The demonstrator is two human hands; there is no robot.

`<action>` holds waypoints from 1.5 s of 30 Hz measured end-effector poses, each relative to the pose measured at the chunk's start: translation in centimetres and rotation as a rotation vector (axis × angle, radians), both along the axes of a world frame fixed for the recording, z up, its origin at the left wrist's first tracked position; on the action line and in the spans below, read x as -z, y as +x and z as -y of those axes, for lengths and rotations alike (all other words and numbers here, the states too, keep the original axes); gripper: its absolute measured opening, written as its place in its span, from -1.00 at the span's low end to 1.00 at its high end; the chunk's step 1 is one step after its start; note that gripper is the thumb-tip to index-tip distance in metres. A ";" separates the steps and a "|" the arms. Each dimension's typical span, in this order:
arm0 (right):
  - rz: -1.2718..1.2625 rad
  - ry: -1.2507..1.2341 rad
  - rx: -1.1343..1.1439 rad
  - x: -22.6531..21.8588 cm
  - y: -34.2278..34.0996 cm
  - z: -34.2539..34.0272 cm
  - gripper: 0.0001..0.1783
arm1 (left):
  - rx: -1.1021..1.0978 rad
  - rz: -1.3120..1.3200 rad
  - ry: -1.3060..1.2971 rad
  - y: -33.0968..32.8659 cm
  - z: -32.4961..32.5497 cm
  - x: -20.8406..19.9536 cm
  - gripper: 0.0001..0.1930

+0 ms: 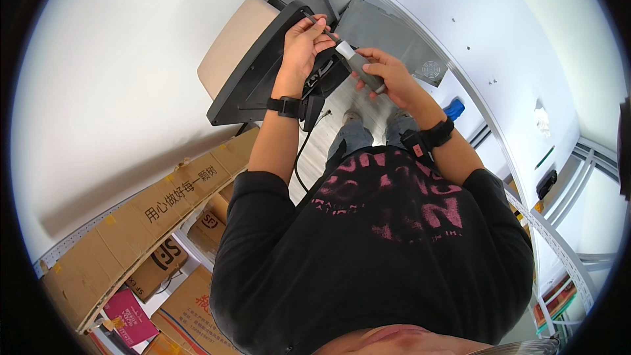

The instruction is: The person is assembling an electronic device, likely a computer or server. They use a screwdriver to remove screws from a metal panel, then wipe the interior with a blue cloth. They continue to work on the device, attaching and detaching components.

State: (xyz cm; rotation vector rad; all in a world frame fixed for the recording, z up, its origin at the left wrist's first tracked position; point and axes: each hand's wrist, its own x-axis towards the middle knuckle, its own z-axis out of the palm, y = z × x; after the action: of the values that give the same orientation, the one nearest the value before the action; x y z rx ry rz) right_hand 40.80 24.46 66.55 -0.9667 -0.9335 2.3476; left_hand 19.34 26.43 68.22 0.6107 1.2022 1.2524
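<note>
A screwdriver (365,72) with a thick grey handle slants up and left from my right hand (393,79), whose fingers are wrapped round the handle. My left hand (300,47) pinches its thin dark shaft close to the tip. The tip meets the upper corner of a black panel (246,82), or comes very close; my fingers partly cover that spot. Behind the panel is a beige padded cushion (236,43), and the two together look like a chair seat tipped on its side. Black mechanism parts (322,75) stick out from the panel beneath my left hand.
A white wall (118,59) rises on the left. Cardboard boxes (190,302) and a long cardboard strip (151,217) lie at lower left. A grey panel (381,33) stands beyond my hands. White metal framing (486,105) runs along the right. A black cable (301,158) hangs near my legs.
</note>
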 end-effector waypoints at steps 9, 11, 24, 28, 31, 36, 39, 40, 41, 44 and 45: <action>-0.136 -0.145 -0.016 -0.2 0.3 -0.3 -0.49 | -0.068 0.028 0.055 0.0 0.0 0.6 -0.83; -0.137 -0.126 -0.050 -0.4 0.4 -0.4 -0.48 | -0.070 0.046 0.050 0.0 0.1 0.5 -0.83; 0.201 0.426 0.077 0.0 -0.3 0.7 -0.44 | -0.083 0.043 0.013 0.1 0.1 0.1 -0.83; 0.198 0.431 0.093 -1.1 -0.3 0.9 -0.44 | -0.118 0.034 0.040 0.1 0.1 0.7 -0.83; 0.144 0.374 0.078 -1.0 -0.1 0.8 -0.47 | -0.111 0.037 0.048 0.3 0.1 0.9 -0.81; 0.114 0.363 0.091 -0.2 0.8 1.1 -0.49 | -0.024 0.059 0.087 0.3 0.5 0.5 -0.76; 0.115 0.323 0.117 -0.8 1.4 1.3 -0.49 | 0.001 0.134 0.133 0.4 0.7 0.5 -0.73; 0.116 0.332 0.103 -0.6 1.9 1.2 -0.49 | 0.007 0.173 0.154 0.6 0.7 0.4 -0.72; 0.118 0.340 0.092 -0.3 2.5 1.2 -0.49 | 0.005 0.127 0.160 0.9 0.7 0.2 -0.71; 0.135 0.347 0.092 0.1 5.1 1.2 -0.48 | 0.018 0.009 0.175 2.8 0.0 0.5 -0.74; 0.140 0.343 0.100 0.1 6.1 1.4 -0.48 | 0.036 0.010 0.169 3.7 -0.2 0.7 -0.77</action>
State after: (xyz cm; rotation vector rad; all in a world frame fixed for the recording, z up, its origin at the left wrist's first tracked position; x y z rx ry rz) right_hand 46.88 23.04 66.45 -1.0168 -1.2615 1.9716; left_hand 23.01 26.66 67.50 0.7457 1.0789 1.3339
